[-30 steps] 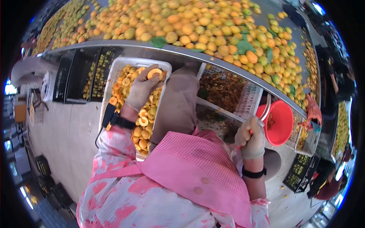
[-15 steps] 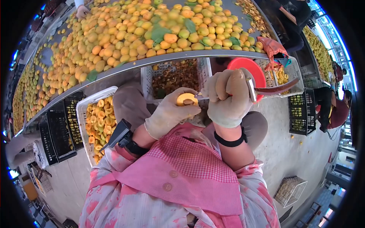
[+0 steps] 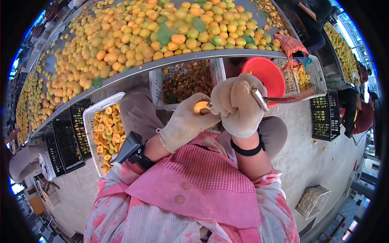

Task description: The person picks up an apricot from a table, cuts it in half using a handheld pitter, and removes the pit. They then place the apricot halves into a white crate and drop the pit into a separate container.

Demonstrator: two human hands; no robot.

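My left hand, in a whitish work glove, pinches a cut apricot between thumb and fingers. Much of the fruit is covered by the glove. Right beside it, my gloved right hand is closed in a fist around a knife. Its reddish-brown handle and a metal band stick out to the right of the fist. The working end is hidden at the fruit, where the two hands meet. Both hands are above my lap, in front of the table edge.
Apricots with some leaves cover the metal table. Beneath stand a crate of dark scraps and a red bucket. A white crate of apricot halves is at my left. Black crates stand farther left.
My hands have drawn closer together. The apricot's cut face and brown pit, plain before, are now mostly covered by my fingers. My right fist has turned and the knife handle sits lower.
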